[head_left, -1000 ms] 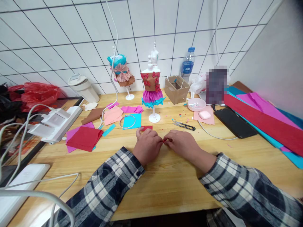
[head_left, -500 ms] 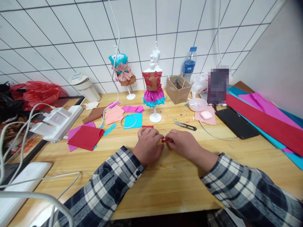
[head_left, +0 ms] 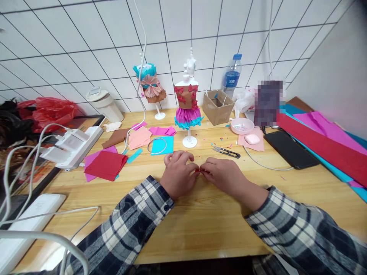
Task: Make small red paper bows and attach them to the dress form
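Observation:
Over the wooden table, my left hand (head_left: 178, 175) and my right hand (head_left: 223, 174) meet fingertip to fingertip. Both pinch a small piece of red paper (head_left: 199, 170), mostly hidden by the fingers. Behind my hands stands a small white mannequin (head_left: 189, 134) in a brown top with red paper bows (head_left: 194, 104) and a purple skirt trimmed in blue. Thread snips (head_left: 228, 152) lie just beyond my right hand. A silvery ring (head_left: 157, 146) rests on a blue paper square (head_left: 169, 145) past my left hand.
A second dressed mannequin (head_left: 151, 86), a cardboard box (head_left: 218, 108), a bottle (head_left: 232, 74) and a cup (head_left: 105, 104) stand by the wall. Red paper sheets (head_left: 106, 165) and power strips (head_left: 82, 147) with cables are at left. A pink bowl (head_left: 242, 126) and a black phone (head_left: 290, 149) are at right.
My left fingertips have come onto the red paper that my right hand was pinching, and the gap between the hands has closed. The view has shifted slightly.

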`<state>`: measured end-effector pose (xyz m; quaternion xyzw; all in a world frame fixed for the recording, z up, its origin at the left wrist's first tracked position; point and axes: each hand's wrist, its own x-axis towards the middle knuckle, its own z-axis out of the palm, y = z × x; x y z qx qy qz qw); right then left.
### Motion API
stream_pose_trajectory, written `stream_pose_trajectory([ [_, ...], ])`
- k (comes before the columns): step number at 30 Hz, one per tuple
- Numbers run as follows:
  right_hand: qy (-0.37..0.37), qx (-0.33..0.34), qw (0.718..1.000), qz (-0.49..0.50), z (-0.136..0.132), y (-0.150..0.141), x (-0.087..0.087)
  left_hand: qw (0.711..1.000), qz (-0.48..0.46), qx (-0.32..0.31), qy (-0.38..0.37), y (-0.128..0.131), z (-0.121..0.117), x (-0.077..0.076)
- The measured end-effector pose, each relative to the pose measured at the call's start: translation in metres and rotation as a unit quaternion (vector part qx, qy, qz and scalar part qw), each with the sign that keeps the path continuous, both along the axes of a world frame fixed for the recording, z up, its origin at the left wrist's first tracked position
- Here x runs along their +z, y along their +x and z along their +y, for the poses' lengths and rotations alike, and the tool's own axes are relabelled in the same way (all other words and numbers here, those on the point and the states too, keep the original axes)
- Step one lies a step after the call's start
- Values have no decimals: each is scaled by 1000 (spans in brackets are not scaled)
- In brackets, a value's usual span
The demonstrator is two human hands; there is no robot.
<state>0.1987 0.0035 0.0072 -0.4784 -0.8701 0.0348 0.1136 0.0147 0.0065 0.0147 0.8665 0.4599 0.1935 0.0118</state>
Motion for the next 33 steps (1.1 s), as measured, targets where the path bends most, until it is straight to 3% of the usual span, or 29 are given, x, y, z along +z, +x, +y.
stream_pose_trajectory([
  [9,-14,-15,1000,15,0,-1,-1,1000,8,-5,21,0,0,0],
  [13,-23,-5,997,67,6,6,-3,1000,-4,-10,3,-2,2,-1],
  [17,4,-85,984,156,24,30,-1,995,-81,40,-37,-8,10,-4],
  [20,38,-144,974,168,38,55,3,985,-147,62,-72,-12,16,-6],
  [23,54,-158,973,160,49,80,5,971,-202,68,-111,-14,19,-8],
  [25,46,-141,977,150,53,93,5,962,-227,71,-134,-14,19,-7],
  [28,7,-63,988,138,54,99,4,954,-247,74,-156,-14,19,-7],
  [31,-52,32,988,141,51,90,3,948,-258,75,-169,-14,19,-6],
  [33,-74,59,987,128,47,81,2,947,-261,71,-171,-13,19,-6],
])
